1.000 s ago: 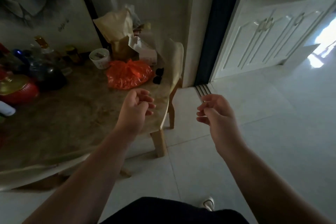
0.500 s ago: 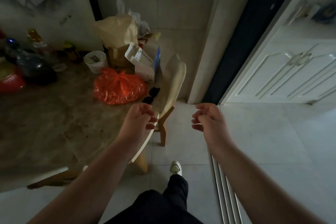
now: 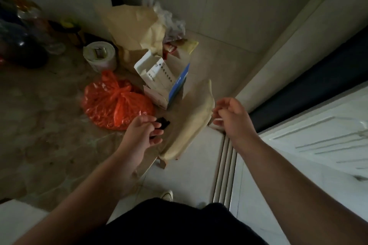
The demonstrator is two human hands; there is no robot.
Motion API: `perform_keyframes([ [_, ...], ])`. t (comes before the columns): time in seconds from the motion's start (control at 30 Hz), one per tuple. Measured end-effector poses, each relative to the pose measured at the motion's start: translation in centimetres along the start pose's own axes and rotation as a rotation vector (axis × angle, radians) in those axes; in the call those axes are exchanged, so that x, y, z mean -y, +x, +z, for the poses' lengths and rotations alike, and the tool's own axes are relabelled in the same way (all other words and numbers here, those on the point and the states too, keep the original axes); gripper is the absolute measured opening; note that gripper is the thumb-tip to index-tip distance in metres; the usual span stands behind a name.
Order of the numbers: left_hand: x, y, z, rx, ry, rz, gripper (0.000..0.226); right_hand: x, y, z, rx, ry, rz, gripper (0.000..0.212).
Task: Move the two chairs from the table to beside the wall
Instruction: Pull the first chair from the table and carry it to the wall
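A chair with a cream padded backrest (image 3: 194,119) and wooden legs stands pushed in at the right edge of the brown marbled table (image 3: 49,135). Only its backrest top and one leg show. My left hand (image 3: 142,133) hovers over the table edge just left of the backrest, fingers loosely curled, holding nothing. My right hand (image 3: 232,116) hangs just right of the backrest top, fingers half curled and empty. Neither hand touches the chair. No other chair is in view.
On the table lie an orange plastic bag (image 3: 115,103), a white-blue carton (image 3: 165,79), brown paper bags (image 3: 133,28), a tissue roll (image 3: 99,55) and bottles at the far left. A wall (image 3: 219,6) stands behind, a sliding-door track (image 3: 225,165) and white cabinet doors (image 3: 318,145) at right.
I have stepped closer to the chair and look further down. Both hands have moved forward to either side of the backrest; they remain empty.
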State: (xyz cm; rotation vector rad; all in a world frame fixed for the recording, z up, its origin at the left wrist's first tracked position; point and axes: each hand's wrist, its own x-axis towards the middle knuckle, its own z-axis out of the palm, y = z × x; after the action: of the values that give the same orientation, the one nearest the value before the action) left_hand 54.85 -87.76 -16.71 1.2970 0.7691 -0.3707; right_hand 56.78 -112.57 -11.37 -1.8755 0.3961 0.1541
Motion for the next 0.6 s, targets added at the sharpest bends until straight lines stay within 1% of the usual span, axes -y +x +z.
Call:
perform_keyframes([
  [0.07, 0.0, 0.9, 0.4, -0.014, -0.046, -0.012, 0.027, 0.6, 3.9, -0.5, 0.049, -0.008, -0.002, 0.028],
  [0.17, 0.1, 1.9, 1.7, -0.015, -0.094, 0.029, 0.024, 1.3, 9.9, -1.4, 0.114, -0.011, -0.037, 0.028],
  [0.27, 0.1, 2.8, 3.6, -0.128, -0.067, 0.070, 0.020, 1.4, 15.6, -1.7, 0.195, -0.066, -0.071, 0.024],
  [0.33, 0.5, 3.3, 5.1, -0.223, -0.068, 0.087, 0.024, 0.9, 18.9, -1.5, 0.280, -0.133, -0.130, 0.022],
  [0.4, 1.5, 3.3, 6.8, -0.323, -0.049, 0.072, 0.027, 0.4, 21.8, -1.2, 0.378, -0.253, -0.227, 0.023],
  [0.47, 3.1, 3.3, 9.0, -0.497, -0.010, 0.058, 0.027, 0.1, 24.9, -1.0, 0.515, -0.360, -0.322, 0.021],
  [0.5, 3.4, 3.3, 9.4, -0.553, 0.019, 0.067, 0.025, 0.3, 26.0, -0.7, 0.520, -0.380, -0.378, 0.021],
  [0.53, 4.2, 3.0, 10.1, -0.626, 0.046, 0.050, 0.024, 0.0, 27.4, -0.5, 0.529, -0.405, -0.400, 0.021],
  [0.6, 6.4, 2.7, 11.3, -0.782, 0.007, -0.023, 0.025, -0.3, 30.1, 0.2, 0.600, -0.478, -0.381, 0.025],
])
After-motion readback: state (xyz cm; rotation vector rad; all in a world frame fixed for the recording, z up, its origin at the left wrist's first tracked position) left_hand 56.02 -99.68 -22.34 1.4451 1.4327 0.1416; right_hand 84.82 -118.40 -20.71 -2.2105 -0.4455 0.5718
